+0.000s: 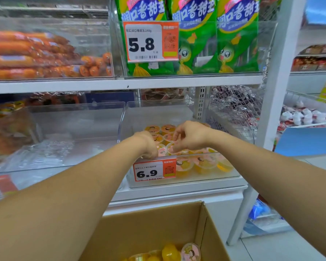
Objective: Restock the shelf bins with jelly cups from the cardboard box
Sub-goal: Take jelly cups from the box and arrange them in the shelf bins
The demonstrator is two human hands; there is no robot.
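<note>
Two bare forearms reach from the lower corners of the frame toward its centre, into a clear plastic shelf bin (183, 113) on a white metal shelf (177, 191). The left hand (149, 146) dips over the bin's front edge with its knuckles up; its fingers curl downward among the cups, but what they grip, if anything, is hidden, so I cannot tell. The right hand (188, 137) hovers just beside it, a little higher, its fingers bent and drawn close together, the fingertips (175, 147) touching or pinching the lid of a cup; which of the two is unclear.

The bin holds small round jelly cups with yellow fruit and pink printed lids (205, 162), packed in rows from the front wall to the middle. An orange and white price tag reading 6.9 (154, 169) hangs on the bin's front, just below the left hand.

At the bottom centre of the frame sits an open brown cardboard box (149, 228), with a few more yellow jelly cups (177, 252) visible at its bottom edge.

On the shelf above, upper centre, stand green snack bags with blue lettering (215, 38) behind an orange price tag reading 5.8 (151, 41). Upper left, orange sausages in clear wrap (32, 55) lie stacked in another bin.
</note>
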